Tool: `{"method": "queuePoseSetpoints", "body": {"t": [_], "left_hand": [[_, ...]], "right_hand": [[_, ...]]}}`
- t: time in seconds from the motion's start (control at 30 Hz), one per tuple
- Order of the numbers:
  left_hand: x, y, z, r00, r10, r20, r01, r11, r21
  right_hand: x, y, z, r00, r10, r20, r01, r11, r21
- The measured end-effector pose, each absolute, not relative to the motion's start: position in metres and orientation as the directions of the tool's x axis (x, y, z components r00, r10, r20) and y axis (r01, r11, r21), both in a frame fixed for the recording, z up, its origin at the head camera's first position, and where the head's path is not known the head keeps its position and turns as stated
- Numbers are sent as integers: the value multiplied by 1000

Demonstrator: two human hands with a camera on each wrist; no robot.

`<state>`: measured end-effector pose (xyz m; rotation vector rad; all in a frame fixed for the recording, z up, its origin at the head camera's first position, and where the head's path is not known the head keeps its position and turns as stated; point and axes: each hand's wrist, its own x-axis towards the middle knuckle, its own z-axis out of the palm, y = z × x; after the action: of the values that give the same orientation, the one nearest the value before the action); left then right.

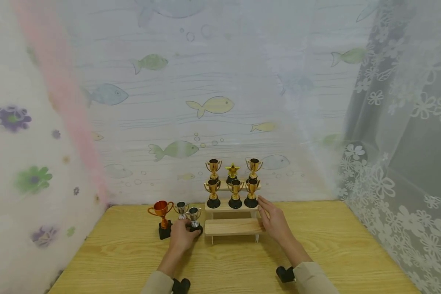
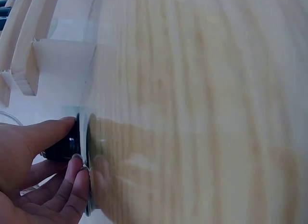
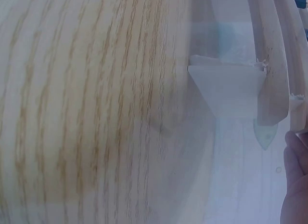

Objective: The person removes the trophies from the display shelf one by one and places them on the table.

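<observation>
My left hand (image 1: 182, 236) grips a small silver trophy (image 1: 194, 215) low down, left of a wooden tiered stand (image 1: 233, 227). In the left wrist view, the thumb and fingers close around its black base (image 2: 67, 146), right at the tabletop. Another silver trophy (image 1: 181, 208) stands just behind, its base hidden by the hand. To the left is a bronze-coloured trophy (image 1: 162, 210) on a square black base. My right hand (image 1: 275, 223) rests against the stand's right end, fingers extended. Only part of that hand shows in the right wrist view, beside the shelf end (image 3: 274, 96).
Gold trophy cups (image 1: 235, 188) line the stand's middle tier. Two more gold cups flank a gold star trophy (image 1: 232, 170) on the top tier. The lowest tier is bare wood. Behind the wood-grain table (image 1: 235, 265) hangs a fish-patterned curtain (image 1: 220, 81).
</observation>
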<state>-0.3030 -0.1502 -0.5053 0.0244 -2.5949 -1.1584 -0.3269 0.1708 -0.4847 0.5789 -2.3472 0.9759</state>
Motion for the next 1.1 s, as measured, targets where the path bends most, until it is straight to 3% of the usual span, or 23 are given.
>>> {"method": "queuePoseSetpoints", "body": {"t": [0.53, 1.1], "left_hand": [[-301, -149, -502, -948, -136, 289, 112, 707, 698], [-275, -154, -485, -962, -104, 251, 104, 710, 696]], "right_hand": [[-326, 171, -484, -782, -182, 596, -553, 641, -531], [-324, 169, -482, -787, -170, 593, -544, 645, -536]]}}
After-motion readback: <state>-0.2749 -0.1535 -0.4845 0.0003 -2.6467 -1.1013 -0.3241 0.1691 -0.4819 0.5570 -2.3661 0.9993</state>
